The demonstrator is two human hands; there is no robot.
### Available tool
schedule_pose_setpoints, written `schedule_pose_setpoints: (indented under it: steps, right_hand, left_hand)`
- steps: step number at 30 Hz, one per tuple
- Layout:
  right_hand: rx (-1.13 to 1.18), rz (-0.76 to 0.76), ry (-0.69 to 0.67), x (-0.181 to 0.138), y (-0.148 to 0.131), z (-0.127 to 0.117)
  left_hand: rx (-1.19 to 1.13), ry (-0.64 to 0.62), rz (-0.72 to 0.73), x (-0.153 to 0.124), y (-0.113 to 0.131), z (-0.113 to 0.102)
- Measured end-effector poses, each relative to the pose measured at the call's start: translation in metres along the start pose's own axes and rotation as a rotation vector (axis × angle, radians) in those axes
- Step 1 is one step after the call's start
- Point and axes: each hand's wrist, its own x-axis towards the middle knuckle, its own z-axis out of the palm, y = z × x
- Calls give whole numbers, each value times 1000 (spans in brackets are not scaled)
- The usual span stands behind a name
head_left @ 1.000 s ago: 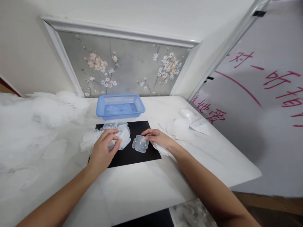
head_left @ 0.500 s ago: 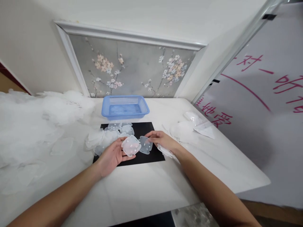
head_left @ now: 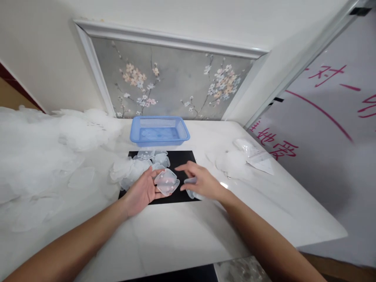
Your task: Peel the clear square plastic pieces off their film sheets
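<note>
My left hand (head_left: 143,192), palm up, holds a thin translucent plastic piece (head_left: 167,182) with notched edges and small white spots, fingers under it. To its right, my right hand (head_left: 202,181) hovers over the right side of the black mat (head_left: 179,158) with thumb and forefinger spread. Between and below those fingers lie similar translucent pieces (head_left: 190,193), partly hidden by the hand. A loose heap of such pieces (head_left: 132,169) covers the left part of the mat, overlapping its edge.
Behind the mat stands a blue plastic basket (head_left: 160,143). A large pile of translucent pieces (head_left: 35,152) spreads over the table's left side. At right lie a smaller white pile (head_left: 232,164) and a clear bag (head_left: 246,147). A whiteboard (head_left: 329,156) borders the table's right.
My right hand has let go of the plastic piece it held and spread its fingers. The left hand keeps its piece. The whole view has shifted slightly.
</note>
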Motion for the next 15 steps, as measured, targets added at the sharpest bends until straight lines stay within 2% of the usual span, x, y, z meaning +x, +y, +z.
schedule_pose_setpoints:
  steps: [2, 4, 7, 9, 12, 15]
  right_hand:
    - [-5, -108, -78, -1, -3, 8]
    - [93, -74, -57, -1, -6, 14]
    - [353, 191, 2, 1, -6, 13]
    - [511, 379, -16, 3, -3, 7]
    - [639, 552, -29, 7, 5, -3]
    - [664, 631, -7, 9, 11, -10]
  left_hand:
    - [77, -25, 39, -1, -2, 1]
    - [323, 56, 179, -2, -4, 0]
    - [963, 264, 517, -2, -4, -8]
    - [1352, 310, 670, 0, -2, -18]
    - [1694, 280, 736, 8, -1, -34]
    - [1851, 246, 795, 14, 1, -43]
